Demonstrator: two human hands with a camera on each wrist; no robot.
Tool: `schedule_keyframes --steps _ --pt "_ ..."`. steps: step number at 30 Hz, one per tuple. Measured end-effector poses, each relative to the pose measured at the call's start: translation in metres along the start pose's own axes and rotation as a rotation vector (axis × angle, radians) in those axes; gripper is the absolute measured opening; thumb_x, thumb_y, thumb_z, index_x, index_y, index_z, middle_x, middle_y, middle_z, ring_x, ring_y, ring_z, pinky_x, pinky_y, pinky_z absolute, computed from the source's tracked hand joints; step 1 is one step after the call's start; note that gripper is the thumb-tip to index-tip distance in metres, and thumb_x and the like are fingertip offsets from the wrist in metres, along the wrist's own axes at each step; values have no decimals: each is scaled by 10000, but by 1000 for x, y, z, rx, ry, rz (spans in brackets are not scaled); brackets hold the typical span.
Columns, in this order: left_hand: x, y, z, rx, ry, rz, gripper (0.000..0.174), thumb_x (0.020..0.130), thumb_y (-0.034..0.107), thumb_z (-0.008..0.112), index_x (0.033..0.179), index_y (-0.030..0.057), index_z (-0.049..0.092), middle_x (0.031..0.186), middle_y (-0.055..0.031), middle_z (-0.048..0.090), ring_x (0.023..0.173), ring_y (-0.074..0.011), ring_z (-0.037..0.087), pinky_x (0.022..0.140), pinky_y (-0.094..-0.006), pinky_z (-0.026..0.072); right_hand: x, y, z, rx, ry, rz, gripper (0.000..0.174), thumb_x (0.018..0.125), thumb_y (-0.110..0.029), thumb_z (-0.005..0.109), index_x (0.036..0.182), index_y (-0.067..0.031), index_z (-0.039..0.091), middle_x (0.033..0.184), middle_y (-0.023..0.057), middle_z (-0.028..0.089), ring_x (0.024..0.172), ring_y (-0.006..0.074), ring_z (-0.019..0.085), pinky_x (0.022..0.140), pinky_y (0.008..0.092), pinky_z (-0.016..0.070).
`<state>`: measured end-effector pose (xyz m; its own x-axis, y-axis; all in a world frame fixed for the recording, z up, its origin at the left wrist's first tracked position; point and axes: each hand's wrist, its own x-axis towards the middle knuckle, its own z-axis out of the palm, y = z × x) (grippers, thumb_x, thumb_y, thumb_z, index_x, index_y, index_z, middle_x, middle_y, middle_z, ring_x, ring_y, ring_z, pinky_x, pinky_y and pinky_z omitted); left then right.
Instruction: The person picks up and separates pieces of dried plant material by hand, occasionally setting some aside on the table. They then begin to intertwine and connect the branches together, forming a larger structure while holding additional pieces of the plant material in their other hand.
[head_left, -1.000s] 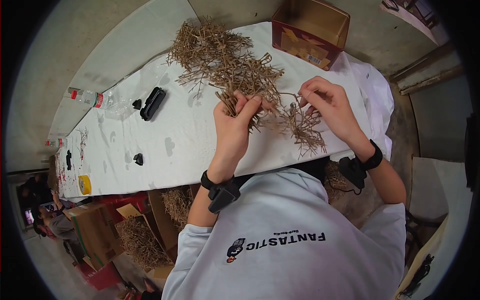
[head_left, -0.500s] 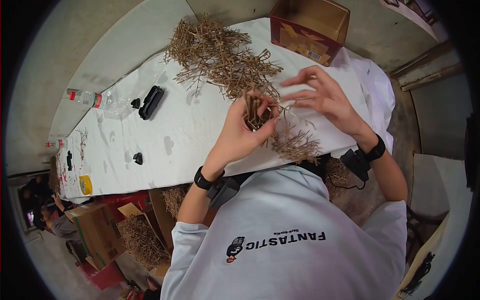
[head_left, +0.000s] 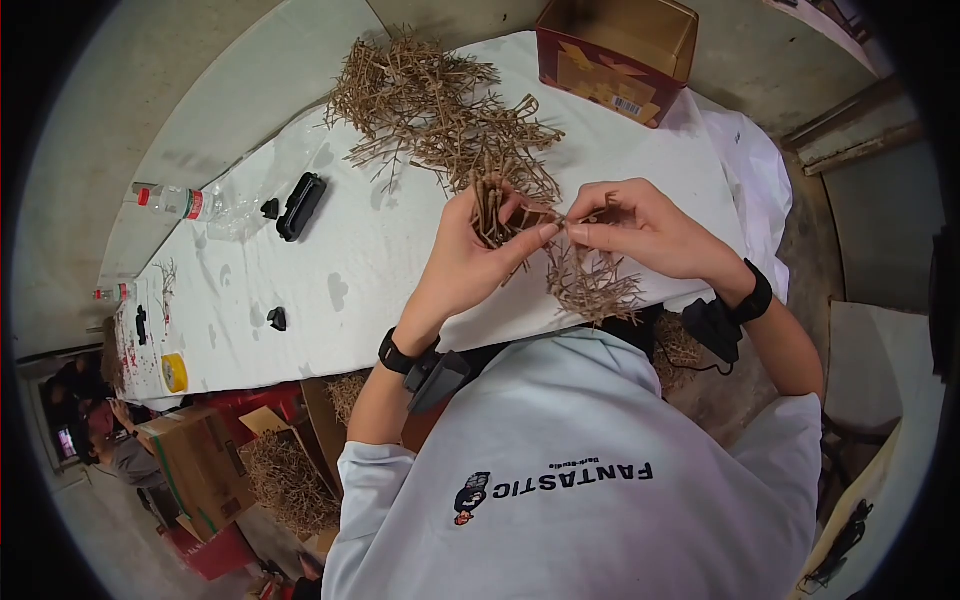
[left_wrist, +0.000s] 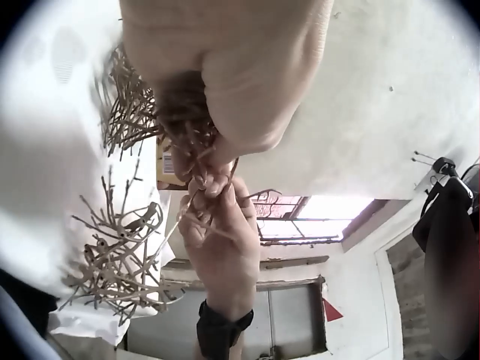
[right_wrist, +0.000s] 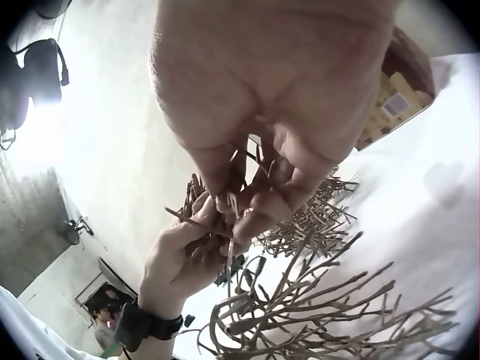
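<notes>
In the head view my left hand point(head_left: 460, 260) grips a bundle of dry brown twigs point(head_left: 488, 205), its fingers curled round them. My right hand point(head_left: 650, 232) pinches a thin twig right at the left thumb's tip; the fingertips of both hands meet there. In the right wrist view, part of the left hand point(right_wrist: 169, 259) shows behind the right fingers. A small cluster of branched twigs point(head_left: 597, 288) lies below the hands by the table's front edge. Beyond them spreads a large tangled pile of twigs point(head_left: 415, 100). The palms hide part of the held twigs.
A dark red cardboard box point(head_left: 610, 75) stands open at the back right of the white-covered table point(head_left: 340, 330). Leftward lie a black device point(head_left: 300, 207), a plastic bottle point(head_left: 175, 200) and yellow tape point(head_left: 173, 373). Cartons point(head_left: 205, 465) with more twigs stand below.
My right hand drew away from the small cluster, opened, then came back to the left fingertips. The left hand turned and lifted its bundle slightly. The small cluster shifted a little left.
</notes>
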<state>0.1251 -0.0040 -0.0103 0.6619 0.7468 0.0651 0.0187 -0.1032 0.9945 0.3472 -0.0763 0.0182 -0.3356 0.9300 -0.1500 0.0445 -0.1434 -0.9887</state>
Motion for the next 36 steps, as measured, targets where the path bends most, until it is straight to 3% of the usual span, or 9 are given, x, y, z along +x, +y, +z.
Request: schedule_keyframes --steps 5,9,13,17,21,24,26,30,36 --pt "-1 -3 9 -204 32 -20 297 924 35 705 868 64 414 794 -20 575 700 -99 577 635 -235 462 -1 -1 2 -19 101 89 193 1007 -169 613 985 22 636 826 -34 582 754 55 534 665 232 431" --pt "-3 -1 14 -283 154 -57 253 947 11 660 889 59 418 786 -20 575 676 -101 588 599 -249 457 -3 1 7 -180 136 -27 199 1012 -161 594 975 31 629 809 -27 580 704 60 509 621 253 417" --pt "-8 -2 5 -216 107 69 228 951 -2 641 886 51 429 753 -23 571 672 -104 582 571 -259 442 -9 -11 7 -265 39 -10 181 999 -136 590 941 30 632 756 -6 584 658 67 481 603 263 411" --pt "-14 6 -9 28 -148 43 199 951 -40 609 889 34 434 751 -47 553 657 -121 579 574 -274 443 -14 -10 -4 -438 -95 -91 168 983 -110 589 898 29 628 702 11 577 631 75 475 585 267 401" --pt "-21 10 -35 308 -348 13 164 947 -74 584 910 18 453 709 -50 495 634 -133 538 586 -292 442 -22 -11 -26 -469 -120 7 167 968 -106 604 869 26 629 674 14 570 622 83 491 578 265 397" --pt "-30 -12 -83 234 -98 193 153 927 -84 595 936 21 485 695 -33 518 629 -137 518 601 -304 444 -34 0 -56 -427 69 113 163 975 -120 606 878 10 622 701 5 573 615 82 491 569 255 392" --pt "-34 -4 -91 -116 107 -52 145 904 -89 614 917 32 535 692 -4 538 638 -120 498 595 -292 429 -38 1 -61 -224 96 94 166 986 -138 601 886 -6 614 732 0 574 620 74 493 569 243 394" --pt "-28 3 -67 -166 71 -202 156 880 -25 698 867 42 558 684 17 533 618 -94 481 565 -273 393 -27 -4 -52 -91 110 65 173 1005 -159 581 899 -24 602 791 0 584 639 64 513 575 226 399" --pt "-23 -14 -53 -3 -6 -149 231 839 88 797 851 32 574 620 38 459 571 -75 439 531 -269 347 -17 -3 -50 -92 105 8 187 1010 -171 563 898 -25 600 857 27 612 682 69 565 604 225 431"
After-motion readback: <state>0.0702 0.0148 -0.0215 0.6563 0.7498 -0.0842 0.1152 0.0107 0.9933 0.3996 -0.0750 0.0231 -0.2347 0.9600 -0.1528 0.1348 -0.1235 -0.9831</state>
